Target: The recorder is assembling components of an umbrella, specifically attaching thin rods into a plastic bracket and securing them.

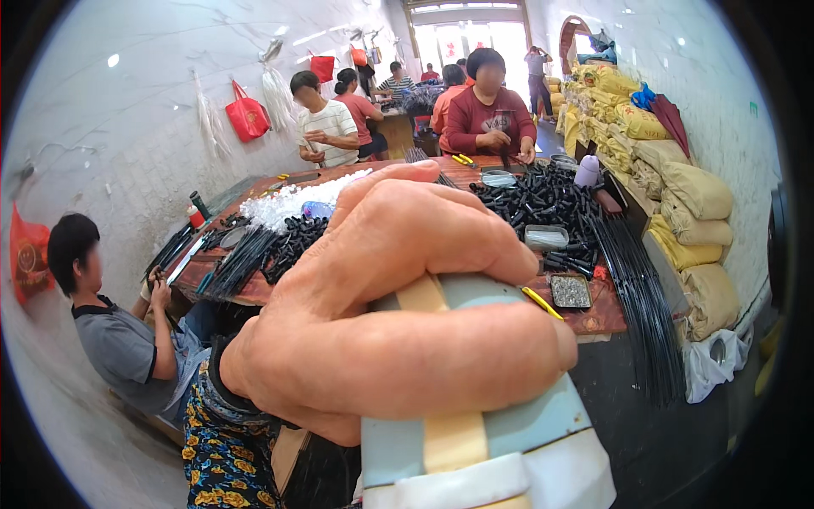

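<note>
Box (526, 424) gripped in the left hand (297, 331), close before the camera.
Grey-blue with a cream band, it is clasped between the thumb (449, 352), laid across its near face, and the fingers (500, 250), which are half curled over its far part. Beyond, a red-brown table (606, 321) is strewn with black parts (543, 199), white pieces (280, 208) and long black rods (640, 297); yellow sacks (695, 191) are stacked alongside.
</note>
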A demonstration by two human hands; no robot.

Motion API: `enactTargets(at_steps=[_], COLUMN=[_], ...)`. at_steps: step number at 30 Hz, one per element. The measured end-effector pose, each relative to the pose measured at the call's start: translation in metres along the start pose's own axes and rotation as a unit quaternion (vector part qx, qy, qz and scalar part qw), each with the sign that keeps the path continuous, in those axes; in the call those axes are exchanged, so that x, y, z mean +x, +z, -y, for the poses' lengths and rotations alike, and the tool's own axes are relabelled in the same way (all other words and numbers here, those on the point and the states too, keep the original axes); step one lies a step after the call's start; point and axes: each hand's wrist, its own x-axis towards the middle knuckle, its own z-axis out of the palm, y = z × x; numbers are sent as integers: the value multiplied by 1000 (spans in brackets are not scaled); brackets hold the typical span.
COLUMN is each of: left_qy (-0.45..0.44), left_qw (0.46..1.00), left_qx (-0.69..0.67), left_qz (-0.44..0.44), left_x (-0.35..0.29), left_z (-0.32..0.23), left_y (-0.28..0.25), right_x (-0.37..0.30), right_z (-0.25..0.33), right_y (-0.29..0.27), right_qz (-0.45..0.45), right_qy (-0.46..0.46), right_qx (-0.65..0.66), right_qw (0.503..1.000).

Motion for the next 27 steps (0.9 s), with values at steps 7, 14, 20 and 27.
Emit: enactTargets(at_steps=[7, 14, 20, 27], left_qy=[21, 18, -18, -8], left_qw=[999, 999, 999, 1000], left_qx=[37, 35, -2, 6], left_qz=[24, 30, 37, 26], left_x=[0, 1, 6, 6], left_z=[-3, -4, -8, -1], left_y=[-17, -10, 0, 7], right_x=[-19, 3, 5, -4], right_z=[20, -2, -4, 3], right_y=[46, -6, -6, 9], right_qz=[4, -11, -9, -1], right_qy=[54, 13, 21, 11], right_qx=[78, -6, 1, -58], right_qw=[995, 1000, 1000, 998])
